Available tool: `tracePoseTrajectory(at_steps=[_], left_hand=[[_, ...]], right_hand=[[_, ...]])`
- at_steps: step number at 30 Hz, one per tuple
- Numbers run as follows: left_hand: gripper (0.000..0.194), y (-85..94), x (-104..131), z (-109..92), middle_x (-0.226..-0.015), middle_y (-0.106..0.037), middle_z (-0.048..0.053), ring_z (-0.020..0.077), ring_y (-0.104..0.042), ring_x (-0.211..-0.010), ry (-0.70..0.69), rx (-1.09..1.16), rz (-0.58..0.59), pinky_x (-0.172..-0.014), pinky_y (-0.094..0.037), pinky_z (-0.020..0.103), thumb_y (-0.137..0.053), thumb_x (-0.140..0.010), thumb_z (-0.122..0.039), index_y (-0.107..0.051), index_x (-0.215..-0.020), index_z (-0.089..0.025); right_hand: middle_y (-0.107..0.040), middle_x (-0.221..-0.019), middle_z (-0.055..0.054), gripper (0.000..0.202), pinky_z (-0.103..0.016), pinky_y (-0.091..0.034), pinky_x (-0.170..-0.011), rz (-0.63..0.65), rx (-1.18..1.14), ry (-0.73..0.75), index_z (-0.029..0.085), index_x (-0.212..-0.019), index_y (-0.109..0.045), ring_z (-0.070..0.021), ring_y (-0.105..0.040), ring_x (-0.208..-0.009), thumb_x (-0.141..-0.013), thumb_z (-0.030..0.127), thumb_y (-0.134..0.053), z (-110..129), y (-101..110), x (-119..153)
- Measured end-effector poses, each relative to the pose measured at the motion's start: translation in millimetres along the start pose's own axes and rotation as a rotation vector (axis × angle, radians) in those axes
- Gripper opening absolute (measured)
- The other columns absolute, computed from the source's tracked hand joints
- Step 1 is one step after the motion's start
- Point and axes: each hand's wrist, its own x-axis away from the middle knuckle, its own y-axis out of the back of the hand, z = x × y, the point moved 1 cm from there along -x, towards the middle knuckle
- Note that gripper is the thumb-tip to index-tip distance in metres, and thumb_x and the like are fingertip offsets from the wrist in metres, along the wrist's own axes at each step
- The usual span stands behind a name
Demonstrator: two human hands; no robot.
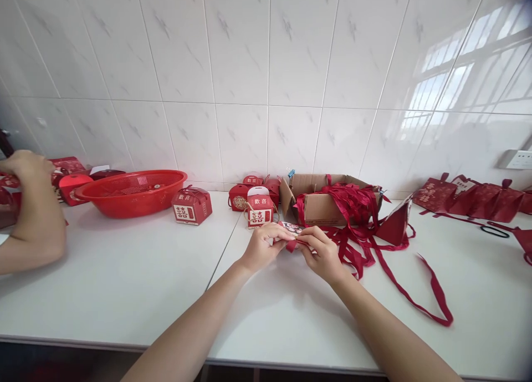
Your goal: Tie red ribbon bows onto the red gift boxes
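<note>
Above the white table, my left hand and my right hand meet with fingertips pinched together. Between them is a short piece of red ribbon, its loop hanging below the fingers. Just behind the fingertips shows part of a white printed piece with dark and red markings; my fingers cover the rest of it. Close beyond my left hand stands a red and white gift box with a cord handle. Loose red ribbon lies in a tangle beside my right hand.
A cardboard box overflows with ribbon. Right of it are a red pyramid box, a row of red pouches and black scissor handles. Leftward stand another gift box and a red plastic basket. Another person's arm reaches in.
</note>
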Motion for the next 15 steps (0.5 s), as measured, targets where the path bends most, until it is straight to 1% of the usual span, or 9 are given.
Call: tracePoseTrajectory(at_steps=[3, 6, 8, 9, 10, 12, 13, 15], left_hand=[[0.006, -1.1, 0, -5, -0.083, -0.073, 0.008, 0.0190, -0.067, -0.082, 0.009, -0.012, 0.002, -0.081, -0.052, 0.036, -0.064, -0.078, -0.016, -0.070, -0.077, -0.018], [0.008, -3.5, 1, -11, -0.082, -0.071, 0.006, 0.0186, -0.065, -0.082, 0.046, -0.041, -0.003, -0.081, -0.052, 0.035, -0.062, -0.076, -0.011, -0.068, -0.077, -0.017], [0.012, -4.6, 2, -14, -0.082, -0.069, 0.005, 0.0177, -0.064, -0.081, 0.076, -0.054, 0.001, -0.077, -0.053, 0.032, -0.059, -0.075, -0.009, -0.066, -0.081, -0.017], [0.016, -4.7, 3, -14, -0.084, -0.068, 0.005, 0.0171, -0.063, -0.080, 0.084, -0.057, 0.006, -0.074, -0.053, 0.030, -0.057, -0.075, -0.009, -0.065, -0.086, -0.018], [0.021, -4.3, 3, -15, -0.088, -0.067, 0.006, 0.0167, -0.063, -0.081, 0.078, -0.061, 0.013, -0.072, -0.053, 0.029, -0.056, -0.075, -0.009, -0.063, -0.093, -0.018], [0.034, -2.5, 4, -15, -0.101, -0.063, 0.008, 0.0175, -0.063, -0.088, 0.027, -0.087, 0.043, -0.074, -0.054, 0.030, -0.055, -0.075, -0.009, -0.059, -0.107, -0.019], [0.037, -1.3, 4, -14, -0.107, -0.061, 0.009, 0.0186, -0.062, -0.093, -0.008, -0.112, 0.066, -0.078, -0.053, 0.031, -0.055, -0.075, -0.009, -0.058, -0.111, -0.019], [0.036, 0.9, 4, -13, -0.114, -0.056, 0.011, 0.0209, -0.059, -0.102, -0.067, -0.171, 0.111, -0.085, -0.051, 0.033, -0.055, -0.075, -0.009, -0.060, -0.109, -0.019]], right_hand=[[-0.060, -0.084, -0.006, 0.016, -0.029, -0.057, -0.063, -0.006, -0.006, 0.024, 0.022, -0.095, -0.064, -0.0164, -0.063, -0.075, -0.086, 0.012, -0.056, 3, 1, -3], [-0.060, -0.081, -0.005, 0.017, -0.029, -0.057, -0.061, -0.006, -0.008, 0.029, 0.023, -0.096, -0.065, -0.0161, -0.062, -0.072, -0.087, 0.013, -0.055, 6, 3, -6], [-0.059, -0.080, -0.005, 0.018, -0.029, -0.057, -0.060, -0.006, -0.008, 0.035, 0.024, -0.096, -0.065, -0.0158, -0.062, -0.069, -0.087, 0.013, -0.054, 8, 4, -8], [-0.059, -0.080, -0.005, 0.018, -0.029, -0.057, -0.059, -0.008, -0.009, 0.040, 0.024, -0.096, -0.065, -0.0158, -0.062, -0.069, -0.087, 0.013, -0.054, 8, 4, -8], [-0.059, -0.080, -0.005, 0.019, -0.029, -0.057, -0.059, -0.008, -0.008, 0.047, 0.024, -0.097, -0.065, -0.0158, -0.062, -0.069, -0.087, 0.012, -0.054, 9, 4, -8], [-0.059, -0.081, -0.005, 0.020, -0.029, -0.057, -0.060, 0.001, 0.000, 0.060, 0.024, -0.099, -0.065, -0.0163, -0.062, -0.070, -0.087, 0.012, -0.054, 9, 4, -8], [-0.060, -0.082, -0.006, 0.021, -0.029, -0.057, -0.061, 0.013, 0.003, 0.066, 0.024, -0.100, -0.065, -0.0167, -0.062, -0.072, -0.087, 0.012, -0.054, 8, 4, -8], [-0.060, -0.084, -0.006, 0.021, -0.031, -0.057, -0.063, 0.044, 0.008, 0.074, 0.023, -0.102, -0.065, -0.0173, -0.063, -0.074, -0.088, 0.013, -0.054, 7, 3, -8]])
